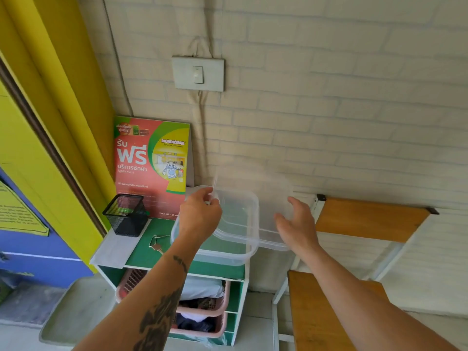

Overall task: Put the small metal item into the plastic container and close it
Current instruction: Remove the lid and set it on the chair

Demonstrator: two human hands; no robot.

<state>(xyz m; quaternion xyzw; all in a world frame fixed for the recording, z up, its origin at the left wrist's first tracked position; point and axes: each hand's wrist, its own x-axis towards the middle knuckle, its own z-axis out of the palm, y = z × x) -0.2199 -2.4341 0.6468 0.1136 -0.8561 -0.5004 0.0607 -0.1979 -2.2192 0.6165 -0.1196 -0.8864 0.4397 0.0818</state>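
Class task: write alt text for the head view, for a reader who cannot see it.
Two bare hands reach over a clear plastic container on a small green-topped shelf; the left hand touches its rim, the right hand hovers open. Keys lie beside it, near a black mesh cup.

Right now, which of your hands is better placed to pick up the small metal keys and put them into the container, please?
Left, probably. The left hand is at the container's near-left rim, just above the keys on the green shelf top. The right hand is on the far side by the blurred lid.
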